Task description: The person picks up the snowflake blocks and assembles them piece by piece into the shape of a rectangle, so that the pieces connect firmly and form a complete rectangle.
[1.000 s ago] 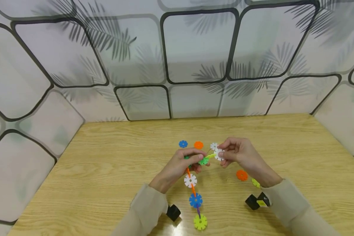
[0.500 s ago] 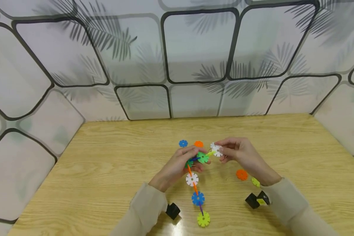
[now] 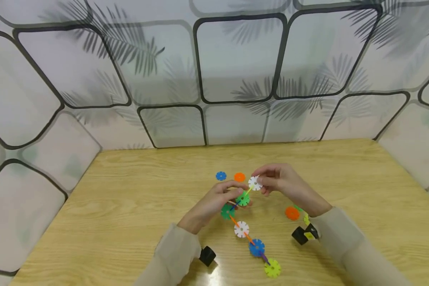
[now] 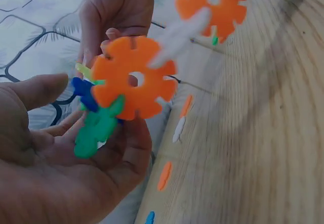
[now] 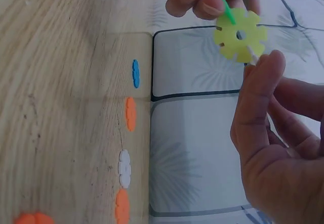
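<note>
Notched plastic discs are slotted edge to edge into a chain. My left hand holds it near the upper end, with the thumb by a light green disc and the fingers underneath. Between thumb and fingers, my right hand pinches the white disc at the top end, joined to the green one by a thin yellow disc seen edge-on. From the left hand the chain hangs through a darker green disc, a white disc and a blue disc to a yellow disc. An orange disc looms large in the left wrist view.
Loose discs lie on the wooden table: a blue one and an orange one beyond the hands, another orange one near the right sleeve. Black blocks sit beside the cuffs. A patterned wall stands behind.
The right hand has shifted left with the white disc. The chain's lower end has swung to the right, and the darker green disc shows more fully below the left hand.
</note>
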### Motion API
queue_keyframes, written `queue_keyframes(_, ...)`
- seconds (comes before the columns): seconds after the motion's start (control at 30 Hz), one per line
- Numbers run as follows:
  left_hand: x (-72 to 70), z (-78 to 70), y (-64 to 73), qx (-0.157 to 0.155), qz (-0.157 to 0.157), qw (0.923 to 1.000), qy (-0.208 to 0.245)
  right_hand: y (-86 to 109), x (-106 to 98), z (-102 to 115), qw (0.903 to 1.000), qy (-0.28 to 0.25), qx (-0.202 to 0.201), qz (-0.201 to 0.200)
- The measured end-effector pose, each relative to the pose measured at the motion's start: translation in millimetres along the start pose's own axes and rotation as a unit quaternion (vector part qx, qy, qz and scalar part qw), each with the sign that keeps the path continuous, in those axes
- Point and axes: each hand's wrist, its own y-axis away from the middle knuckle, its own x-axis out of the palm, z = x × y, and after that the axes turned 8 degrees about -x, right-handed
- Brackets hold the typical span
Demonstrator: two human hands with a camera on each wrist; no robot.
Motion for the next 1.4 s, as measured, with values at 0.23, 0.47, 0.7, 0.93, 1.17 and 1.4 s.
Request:
queue_keyframes(0.23, -0.7, -1.9, -1.6, -0.014, 0.029, 0.9989, -0.033, -4.9, 0.5, -0.9, 0.9980, 0.018, -0.020, 0.057)
queue_keyframes(0.47, 0.2, -0.5, -1.0, 0.004, 0.023, 0.9976, -0.065, -8.0, -3.5, 3.0, 0.9962, 0.041, -0.012, 0.076)
queue_keyframes(0.7, -3.1, 1.4, 7.7, 0.002, -0.005, 0.9971, -0.076, -12.7, -23.9, 1.6, 0.9965, 0.073, 0.003, 0.040)
queue_keyframes(0.93, -6.0, 3.7, 11.6, -0.004, -0.017, 0.9980, -0.060, -18.9, -41.3, -0.8, 0.9913, 0.129, 0.003, 0.024)
queue_keyframes(1.17, -7.4, 4.2, 14.5, 0.008, 0.000, 0.9986, -0.052, -25.8, -47.9, -9.4, 0.9823, 0.185, 0.010, 0.031)
queue_keyframes(1.4, -7.9, 4.5, 16.6, 0.007, -0.004, 0.9983, -0.058, -30.7, -52.7, -20.0, 0.9722, 0.229, 0.021, 0.043)
